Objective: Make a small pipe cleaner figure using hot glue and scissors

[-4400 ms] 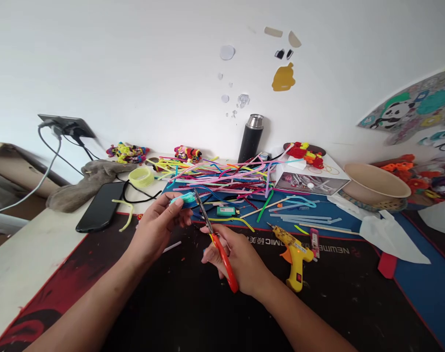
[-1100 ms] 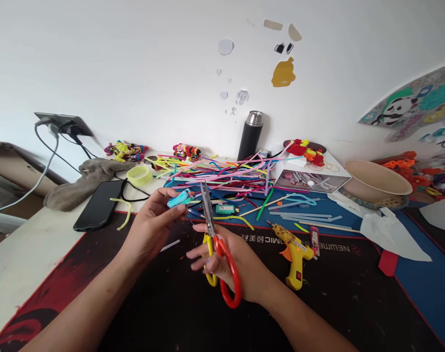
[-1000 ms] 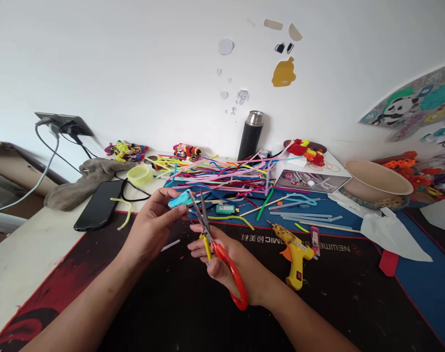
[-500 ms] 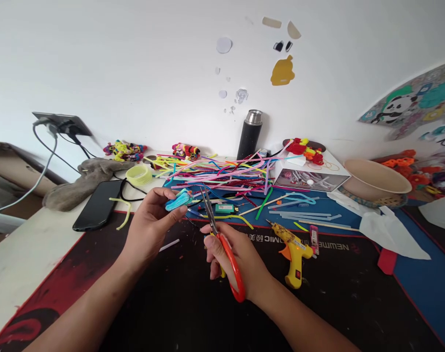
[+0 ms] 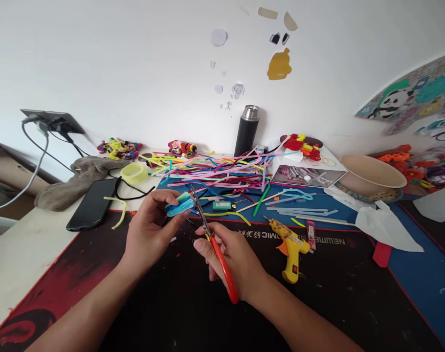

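Observation:
My left hand pinches a small light-blue piece of fuzzy pipe cleaner work between thumb and fingers, with a bit of green and orange along its upper edge. Wrapped round the red handles of a pair of scissors is my right hand. The metal blades point up and to the left, right beside the blue piece's right end; whether they touch it I cannot tell. Both hands are held above the black desk mat.
Behind my hands lies a heap of coloured pipe cleaners, with a black thermos behind it. To the right are a yellow glue gun, glue sticks and a beige bowl. A black phone lies left.
The scissors have moved closer to the blue piece, and their blades now stand right at its end. The blue piece has turned slightly in my left hand. The whole view has shifted a little.

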`<state>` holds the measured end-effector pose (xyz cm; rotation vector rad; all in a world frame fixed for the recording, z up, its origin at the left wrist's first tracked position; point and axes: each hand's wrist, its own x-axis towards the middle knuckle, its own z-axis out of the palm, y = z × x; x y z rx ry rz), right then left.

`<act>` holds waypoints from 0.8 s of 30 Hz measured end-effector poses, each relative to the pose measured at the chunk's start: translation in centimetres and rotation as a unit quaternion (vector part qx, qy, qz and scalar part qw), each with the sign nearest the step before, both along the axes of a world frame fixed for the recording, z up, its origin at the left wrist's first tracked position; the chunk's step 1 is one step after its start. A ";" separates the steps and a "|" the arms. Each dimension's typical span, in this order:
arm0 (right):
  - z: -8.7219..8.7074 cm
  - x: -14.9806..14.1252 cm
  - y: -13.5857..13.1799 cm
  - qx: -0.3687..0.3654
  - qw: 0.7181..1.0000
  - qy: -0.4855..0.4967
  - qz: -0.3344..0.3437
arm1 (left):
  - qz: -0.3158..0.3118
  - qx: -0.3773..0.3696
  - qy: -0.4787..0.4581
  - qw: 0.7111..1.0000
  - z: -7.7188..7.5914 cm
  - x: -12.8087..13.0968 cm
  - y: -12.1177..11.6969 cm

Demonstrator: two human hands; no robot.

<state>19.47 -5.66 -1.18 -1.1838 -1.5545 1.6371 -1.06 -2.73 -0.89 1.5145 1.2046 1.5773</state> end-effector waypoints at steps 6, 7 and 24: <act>0.0 -0.1 -0.1 0.005 1.000 -0.009 -0.001 | -0.008 0.018 0.035 0.999 0.3 0.1 -0.1; 0.1 -0.1 -0.1 0.005 1.000 -0.012 -0.002 | -0.010 0.018 0.038 0.999 0.3 0.2 -0.1; -0.1 -0.3 0.0 0.048 0.998 -0.028 -0.034 | 0.002 0.001 0.030 1.000 0.7 0.3 -0.2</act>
